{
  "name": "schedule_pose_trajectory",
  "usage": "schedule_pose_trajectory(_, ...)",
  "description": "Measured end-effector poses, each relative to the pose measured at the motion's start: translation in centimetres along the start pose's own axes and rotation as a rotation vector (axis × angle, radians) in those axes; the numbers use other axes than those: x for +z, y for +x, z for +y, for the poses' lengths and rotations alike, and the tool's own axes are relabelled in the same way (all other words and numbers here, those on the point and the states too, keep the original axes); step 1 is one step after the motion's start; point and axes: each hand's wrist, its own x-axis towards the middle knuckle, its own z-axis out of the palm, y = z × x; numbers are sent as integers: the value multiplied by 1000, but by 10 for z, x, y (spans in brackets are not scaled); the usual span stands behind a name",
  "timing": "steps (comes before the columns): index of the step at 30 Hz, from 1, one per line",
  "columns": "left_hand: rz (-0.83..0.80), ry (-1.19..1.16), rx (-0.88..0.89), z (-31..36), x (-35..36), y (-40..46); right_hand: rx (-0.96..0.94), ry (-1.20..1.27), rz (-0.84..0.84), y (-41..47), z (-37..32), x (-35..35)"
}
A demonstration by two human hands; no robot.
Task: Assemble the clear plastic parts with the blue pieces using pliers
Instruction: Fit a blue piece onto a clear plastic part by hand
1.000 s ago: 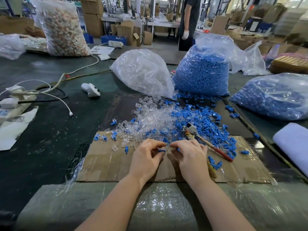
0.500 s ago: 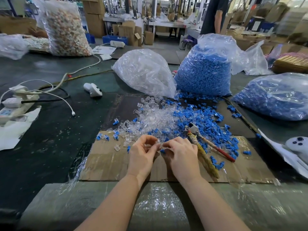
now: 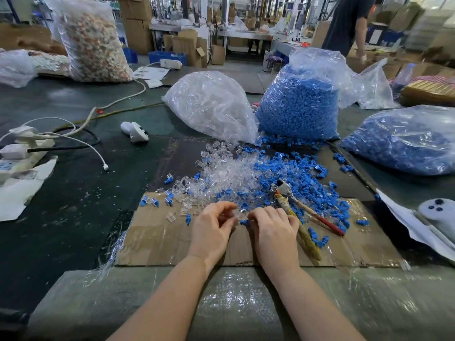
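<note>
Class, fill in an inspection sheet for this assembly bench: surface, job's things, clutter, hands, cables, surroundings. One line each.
Surface: taped cardboard sheet on a dark green table.
Job's things: loose clear parts and blue pieces heaped together; pliers lie beside the right hand, unheld.
Clutter: bag of clear parts, two bags of blue pieces, white controller.
Hands: left hand pinches a clear part; right hand pinches a blue piece.
Cables: white cable and power strip, left.
Surroundings: cardboard boxes; a person standing behind.
</note>
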Motion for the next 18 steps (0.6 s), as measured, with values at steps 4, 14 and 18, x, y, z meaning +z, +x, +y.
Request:
schedule_pose_trajectory(4, 24, -37, -32, 1, 2, -1, -7, 95, 72, -2, 2, 2)
schedule_pose_trajectory(14, -37, 52, 4, 8, 0, -3, 50, 77, 33, 0, 2, 6)
schedule_pose_trajectory(18, -35, 60, 15, 8, 0, -3, 41, 82, 46, -1, 3, 5)
